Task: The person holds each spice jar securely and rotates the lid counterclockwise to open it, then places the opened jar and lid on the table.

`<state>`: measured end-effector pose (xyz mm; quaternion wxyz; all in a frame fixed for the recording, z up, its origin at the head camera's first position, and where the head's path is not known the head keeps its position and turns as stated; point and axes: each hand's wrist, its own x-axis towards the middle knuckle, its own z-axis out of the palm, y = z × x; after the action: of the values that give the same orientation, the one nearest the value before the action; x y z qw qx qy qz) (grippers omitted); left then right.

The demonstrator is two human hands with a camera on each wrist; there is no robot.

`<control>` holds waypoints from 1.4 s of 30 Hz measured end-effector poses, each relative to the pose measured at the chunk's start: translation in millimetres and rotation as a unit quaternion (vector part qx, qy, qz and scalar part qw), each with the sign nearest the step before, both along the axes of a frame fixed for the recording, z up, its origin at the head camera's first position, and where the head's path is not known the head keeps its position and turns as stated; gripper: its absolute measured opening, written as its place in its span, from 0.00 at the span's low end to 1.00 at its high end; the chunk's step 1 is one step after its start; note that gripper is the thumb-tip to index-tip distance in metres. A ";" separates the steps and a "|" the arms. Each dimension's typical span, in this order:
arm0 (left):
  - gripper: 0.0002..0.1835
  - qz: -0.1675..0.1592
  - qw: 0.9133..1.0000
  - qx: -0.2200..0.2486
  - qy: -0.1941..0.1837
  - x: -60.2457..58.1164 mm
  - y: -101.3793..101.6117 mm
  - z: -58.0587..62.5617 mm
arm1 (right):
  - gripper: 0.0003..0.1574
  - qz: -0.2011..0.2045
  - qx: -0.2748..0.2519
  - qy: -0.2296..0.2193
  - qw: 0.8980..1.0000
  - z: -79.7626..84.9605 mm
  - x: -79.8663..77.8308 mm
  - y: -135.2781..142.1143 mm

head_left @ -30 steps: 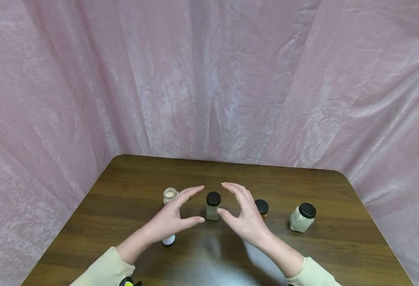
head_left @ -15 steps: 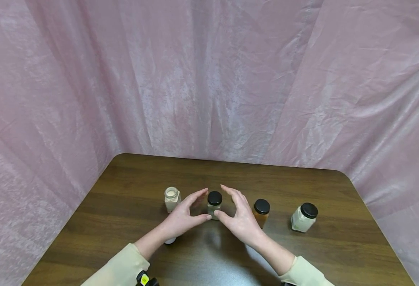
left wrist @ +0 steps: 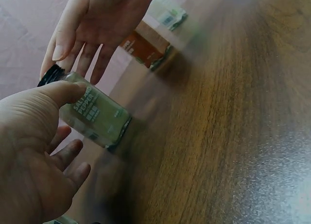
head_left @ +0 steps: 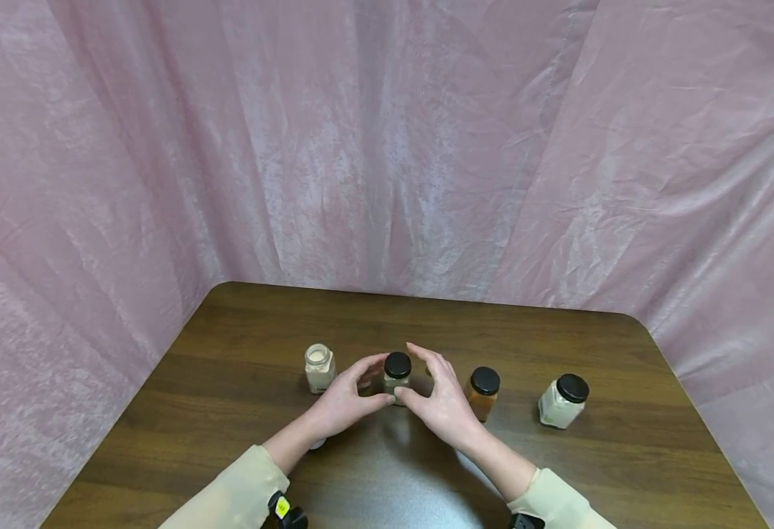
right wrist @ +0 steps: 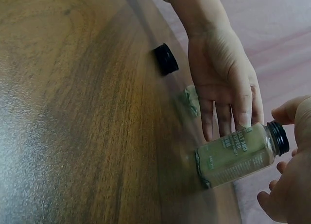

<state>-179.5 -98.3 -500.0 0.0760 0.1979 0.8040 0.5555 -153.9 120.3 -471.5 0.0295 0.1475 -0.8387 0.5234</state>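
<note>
A glass spice jar (head_left: 396, 373) with a black lid (right wrist: 278, 138) and grey-green contents stands upright in the middle of the table, between both hands. White lettering on its front includes the word "PEPPER" (left wrist: 85, 107). My left hand (head_left: 346, 402) holds it from the left, thumb on the label and index finger reaching around the far side. The left hand's lower fingers (right wrist: 208, 119) extend loosely beside the glass. My right hand (head_left: 446, 408) curves around the lid's right side, thumb and fingers spread, with a gap showing between the fingers and the lid in the head view.
An uncapped jar of pale powder (head_left: 319, 371) stands to the left. Nearer, a loose black lid (right wrist: 166, 59) lies on the wooden table (head_left: 182, 411). To the right stand a capped orange-brown jar (head_left: 482, 400) and a capped pale jar (head_left: 559, 408). Pink curtains (head_left: 387, 147) hang behind.
Both hands have closed in on the middle jar; the left moved right until its thumb came onto the glass. The jars stay standing in place.
</note>
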 end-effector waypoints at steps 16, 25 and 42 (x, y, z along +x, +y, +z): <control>0.36 0.005 1.000 0.012 0.001 -12.0 6.5 -11.4 | 0.45 0.000 -0.020 -0.025 0.999 -6.1 -13.2 -3.6; 0.34 0.007 1.000 0.023 0.001 -14.6 10.4 -11.3 | 0.40 0.007 -0.050 -0.018 0.999 -9.2 -18.0 -4.0; 0.30 0.009 0.999 0.036 -0.012 -8.3 13.8 5.4 | 0.34 -0.005 -0.051 -0.009 0.999 -10.9 -22.6 -8.2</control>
<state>-187.9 -84.5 -494.6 0.0734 0.1865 0.7842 0.5873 -176.6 112.1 -482.4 0.0320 0.1364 -0.8117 0.5670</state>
